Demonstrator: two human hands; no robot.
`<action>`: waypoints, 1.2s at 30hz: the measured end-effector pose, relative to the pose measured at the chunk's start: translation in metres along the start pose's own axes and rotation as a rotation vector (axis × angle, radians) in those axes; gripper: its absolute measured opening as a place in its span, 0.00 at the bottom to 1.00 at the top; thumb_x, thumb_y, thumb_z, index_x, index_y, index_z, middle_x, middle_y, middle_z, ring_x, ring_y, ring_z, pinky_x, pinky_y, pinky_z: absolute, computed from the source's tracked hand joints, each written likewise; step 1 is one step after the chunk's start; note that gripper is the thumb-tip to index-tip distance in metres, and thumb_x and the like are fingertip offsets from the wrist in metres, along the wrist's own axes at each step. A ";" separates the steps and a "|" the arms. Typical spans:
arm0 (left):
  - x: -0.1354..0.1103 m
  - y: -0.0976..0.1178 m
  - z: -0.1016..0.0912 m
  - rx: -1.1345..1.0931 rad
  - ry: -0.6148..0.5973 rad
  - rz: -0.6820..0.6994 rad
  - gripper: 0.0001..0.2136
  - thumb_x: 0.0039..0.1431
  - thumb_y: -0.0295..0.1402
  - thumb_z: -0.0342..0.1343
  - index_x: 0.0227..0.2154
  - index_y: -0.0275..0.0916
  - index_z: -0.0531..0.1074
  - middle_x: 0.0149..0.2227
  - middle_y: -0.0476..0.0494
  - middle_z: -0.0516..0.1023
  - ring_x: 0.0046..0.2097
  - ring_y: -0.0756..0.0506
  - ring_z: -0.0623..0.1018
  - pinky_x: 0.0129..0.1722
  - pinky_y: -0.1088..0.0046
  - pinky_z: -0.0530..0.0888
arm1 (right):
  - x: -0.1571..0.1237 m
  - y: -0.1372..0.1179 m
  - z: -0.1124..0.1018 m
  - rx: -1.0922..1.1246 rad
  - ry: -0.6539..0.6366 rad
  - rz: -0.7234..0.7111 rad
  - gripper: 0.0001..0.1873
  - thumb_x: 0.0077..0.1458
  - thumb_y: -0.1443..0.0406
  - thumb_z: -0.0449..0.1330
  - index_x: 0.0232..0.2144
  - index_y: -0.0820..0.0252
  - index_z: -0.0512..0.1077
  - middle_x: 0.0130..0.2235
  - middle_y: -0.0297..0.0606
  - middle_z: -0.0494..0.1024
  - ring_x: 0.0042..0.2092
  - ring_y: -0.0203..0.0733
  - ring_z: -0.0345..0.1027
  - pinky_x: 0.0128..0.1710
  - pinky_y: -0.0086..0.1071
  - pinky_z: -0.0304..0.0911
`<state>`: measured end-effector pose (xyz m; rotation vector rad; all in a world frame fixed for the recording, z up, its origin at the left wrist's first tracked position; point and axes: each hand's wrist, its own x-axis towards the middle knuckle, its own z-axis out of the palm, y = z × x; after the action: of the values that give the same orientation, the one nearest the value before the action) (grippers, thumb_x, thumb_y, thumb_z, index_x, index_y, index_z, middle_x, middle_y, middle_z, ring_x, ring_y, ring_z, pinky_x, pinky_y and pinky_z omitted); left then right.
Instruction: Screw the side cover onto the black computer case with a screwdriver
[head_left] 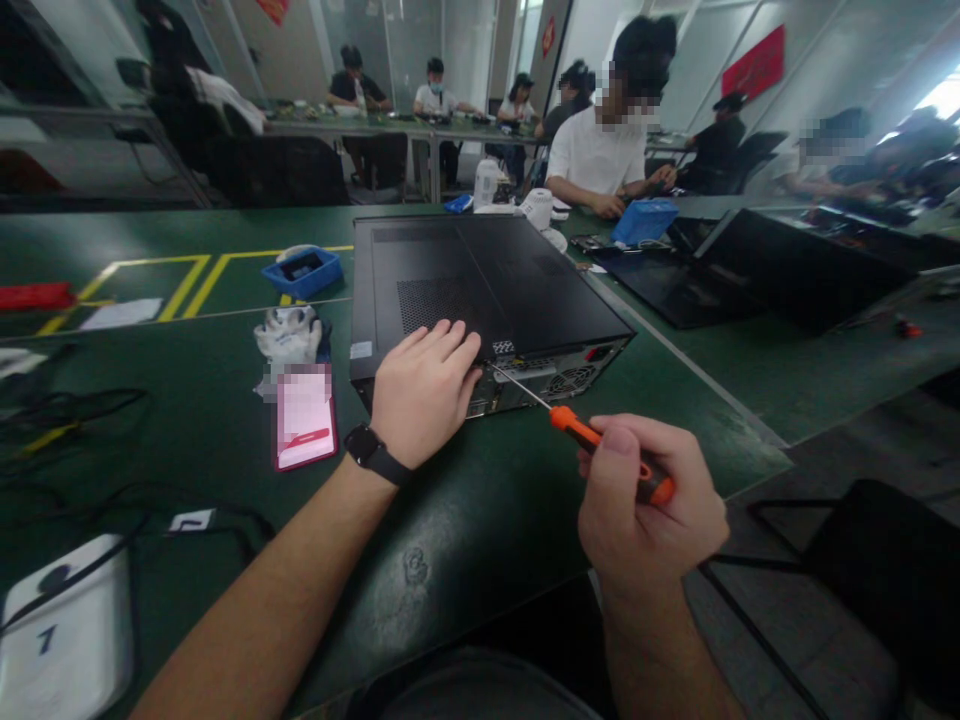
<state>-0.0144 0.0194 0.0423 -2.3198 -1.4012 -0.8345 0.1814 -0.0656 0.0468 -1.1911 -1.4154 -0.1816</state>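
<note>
A black desktop computer case (480, 285) lies flat on the green table (225, 470), its rear panel facing me. My left hand (424, 390), with a black watch on the wrist, rests flat on the case's near top edge, fingers stretched out. My right hand (649, 505) is closed round an orange-handled screwdriver (592, 438). Its thin shaft points at the rear panel near the case's upper edge, right beside my left fingertips.
A pink-cased phone (304, 418), a white glove (289, 335) and a blue parts tray (304, 270) lie left of the case. Cables and a white device (64, 630) sit at the near left. A second dark case (780, 265) lies at the right. Several people sit at the far tables.
</note>
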 end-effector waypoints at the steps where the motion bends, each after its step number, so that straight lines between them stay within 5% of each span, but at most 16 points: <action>1: 0.000 0.000 0.000 0.004 -0.003 0.001 0.16 0.69 0.31 0.54 0.57 0.34 0.74 0.61 0.34 0.77 0.63 0.35 0.76 0.64 0.53 0.72 | 0.000 0.000 0.002 0.012 0.017 0.025 0.04 0.64 0.63 0.63 0.39 0.56 0.78 0.33 0.32 0.80 0.29 0.35 0.76 0.31 0.30 0.72; 8: -0.001 -0.001 0.001 0.012 -0.001 -0.001 0.17 0.69 0.31 0.53 0.57 0.35 0.73 0.62 0.35 0.77 0.64 0.35 0.76 0.64 0.53 0.72 | -0.018 0.006 0.019 0.138 0.113 -0.036 0.08 0.68 0.62 0.58 0.41 0.58 0.75 0.34 0.35 0.79 0.28 0.36 0.75 0.27 0.32 0.72; 15: -0.001 0.000 0.000 0.007 -0.005 -0.003 0.17 0.69 0.31 0.53 0.57 0.35 0.74 0.62 0.34 0.76 0.64 0.35 0.76 0.64 0.52 0.72 | -0.045 0.017 0.019 0.237 0.016 -0.124 0.10 0.68 0.62 0.57 0.49 0.57 0.72 0.36 0.38 0.79 0.28 0.37 0.72 0.26 0.34 0.70; 29: -0.001 0.001 0.001 0.018 0.011 0.009 0.17 0.69 0.32 0.54 0.57 0.34 0.74 0.61 0.33 0.77 0.63 0.35 0.76 0.64 0.52 0.73 | -0.060 0.026 0.017 0.384 -0.038 -0.029 0.16 0.69 0.59 0.50 0.53 0.58 0.70 0.41 0.42 0.76 0.36 0.42 0.74 0.32 0.40 0.74; 36: -0.003 0.000 0.002 0.008 0.017 0.001 0.18 0.68 0.32 0.54 0.58 0.38 0.74 0.62 0.35 0.77 0.63 0.35 0.76 0.63 0.50 0.73 | -0.057 0.024 0.014 0.315 0.001 -0.083 0.14 0.65 0.67 0.54 0.52 0.58 0.71 0.41 0.41 0.77 0.38 0.43 0.74 0.35 0.41 0.74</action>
<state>-0.0147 0.0188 0.0390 -2.3023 -1.3944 -0.8450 0.1758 -0.0743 -0.0157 -0.8750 -1.4331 -0.0146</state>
